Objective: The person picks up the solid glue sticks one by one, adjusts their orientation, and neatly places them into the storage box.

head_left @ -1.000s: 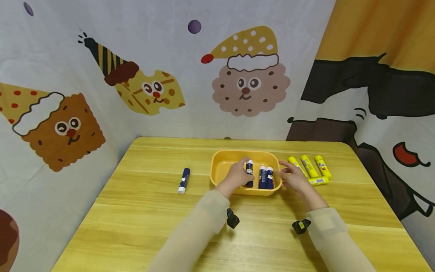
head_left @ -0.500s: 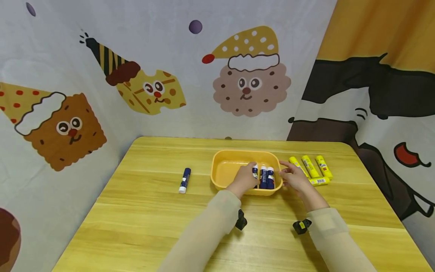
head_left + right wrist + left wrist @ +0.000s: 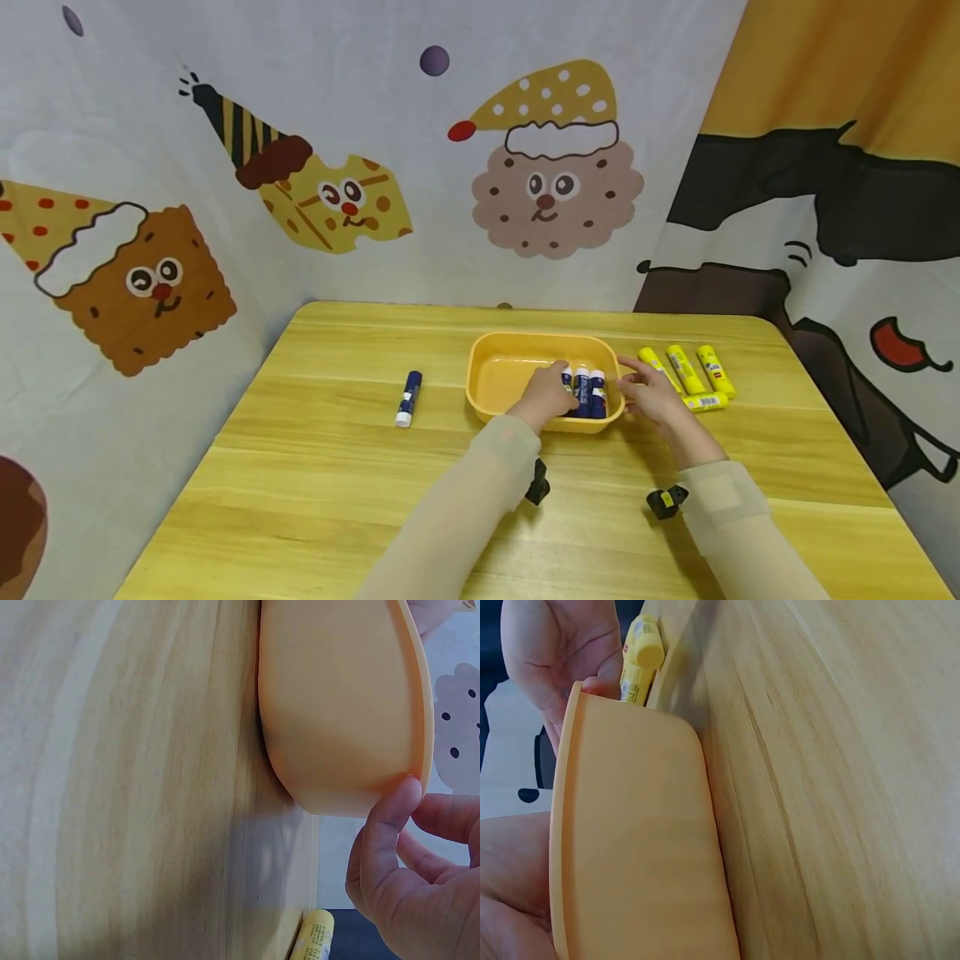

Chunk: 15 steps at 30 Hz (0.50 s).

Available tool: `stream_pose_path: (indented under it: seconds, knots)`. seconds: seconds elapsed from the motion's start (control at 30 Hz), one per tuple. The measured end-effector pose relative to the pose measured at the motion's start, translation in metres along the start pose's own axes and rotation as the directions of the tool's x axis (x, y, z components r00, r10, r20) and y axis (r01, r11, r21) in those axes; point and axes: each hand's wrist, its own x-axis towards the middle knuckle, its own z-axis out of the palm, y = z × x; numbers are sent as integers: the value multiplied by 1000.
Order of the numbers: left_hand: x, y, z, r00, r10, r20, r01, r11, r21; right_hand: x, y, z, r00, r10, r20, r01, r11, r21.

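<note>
In the head view a yellow-orange plastic box [image 3: 498, 379] stands on the table. Three dark blue glue sticks with white ends lie side by side at its right end. My left hand [image 3: 544, 400] reaches in over the front rim and holds the leftmost glue stick [image 3: 567, 377], which it partly covers, close beside the middle glue stick [image 3: 582, 392]. The third glue stick [image 3: 597, 394] is nearest the right wall. At that end my right hand [image 3: 652, 396] pinches the box's rim; the right wrist view shows a fingertip [image 3: 407, 793] against the outer wall.
Another blue glue stick [image 3: 408, 400] lies on the table left of the box. Several yellow glue sticks [image 3: 686, 369] lie just beyond the right hand, one of them crosswise [image 3: 706, 402]. Behind the wooden table [image 3: 300, 483] hangs a cloth printed with cartoons.
My left hand has moved right inside the box, bringing its glue stick up beside the other two. The right hand has stayed at the box's right rim.
</note>
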Motion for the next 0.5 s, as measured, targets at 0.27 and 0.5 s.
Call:
stream_pose_path:
  seconds: [0.27,0.5]
  knots:
    - [4,-4,3,1000,-2,16,2,1000,-19,0,0,0,1000,1,-7,-1,1000,-15]
    - [2,-6,1,998,33,44,-33,999,-12,0,0,1,1000,-3,-8,3,1000,-14]
